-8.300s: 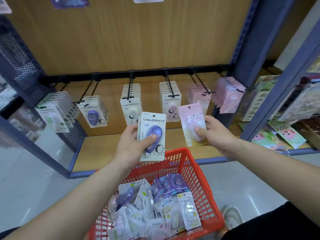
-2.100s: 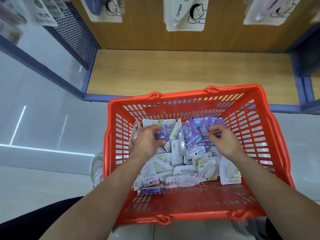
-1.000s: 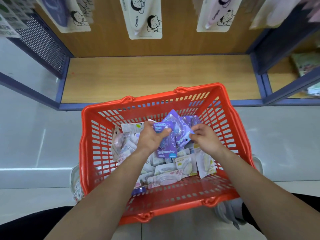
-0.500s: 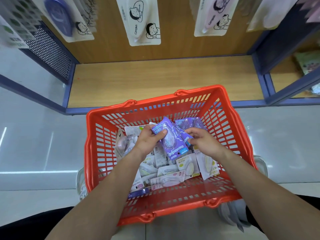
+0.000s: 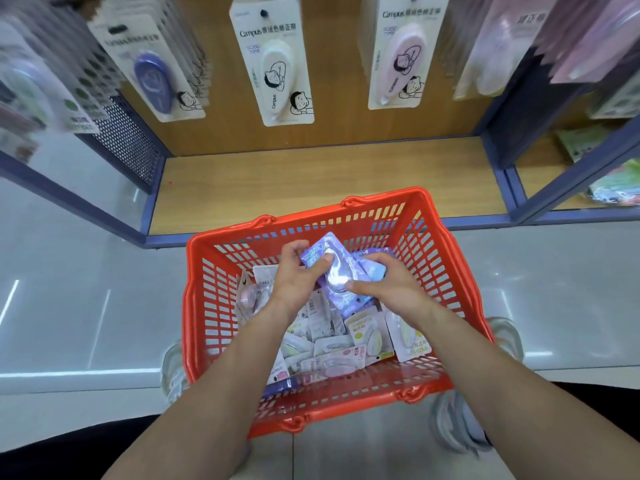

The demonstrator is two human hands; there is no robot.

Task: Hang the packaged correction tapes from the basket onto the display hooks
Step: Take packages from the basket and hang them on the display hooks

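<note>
There is a single view, from a wide-angle camera worn on the person's head, facing forward and tipped steeply down. Both forearms run in from the bottom edge and meet near mid-frame, where the left hand (image 5: 298, 273) and right hand (image 5: 393, 289) grip a purple pack (image 5: 334, 271) close under the lens. The red basket (image 5: 379, 202) fills the lower middle, seen from above, looking down into it. Beyond it lies the wooden shelf (image 5: 311, 181), and the hanging packs (image 5: 273, 60) crowd the top edge (blurred and splayed outward near the corners). Pale floor (image 5: 69, 289) spans both sides.
</note>
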